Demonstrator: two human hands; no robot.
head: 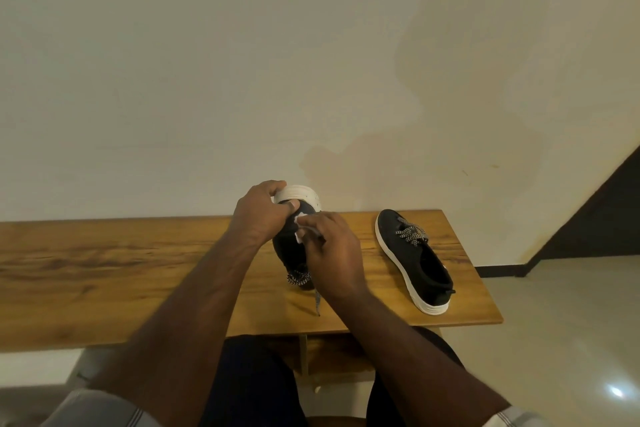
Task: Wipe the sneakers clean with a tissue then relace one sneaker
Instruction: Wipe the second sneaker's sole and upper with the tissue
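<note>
A black sneaker with a white sole [290, 250] is tipped up on the wooden table [104, 270], toe raised toward the wall. My left hand [263, 215] grips its toe and white sole edge. Pressed against the black upper is a white tissue [300, 225], pinched in my right hand [329, 246]. The sneaker's black-and-white lace hangs loose down toward the table's front. The second black sneaker [414, 258] lies flat on the table to the right, laced, with nothing touching it.
The table stands against a plain cream wall. Its right end [485, 305] is just past the second sneaker, with pale tiled floor [554, 322] beyond. My knees are under the front edge.
</note>
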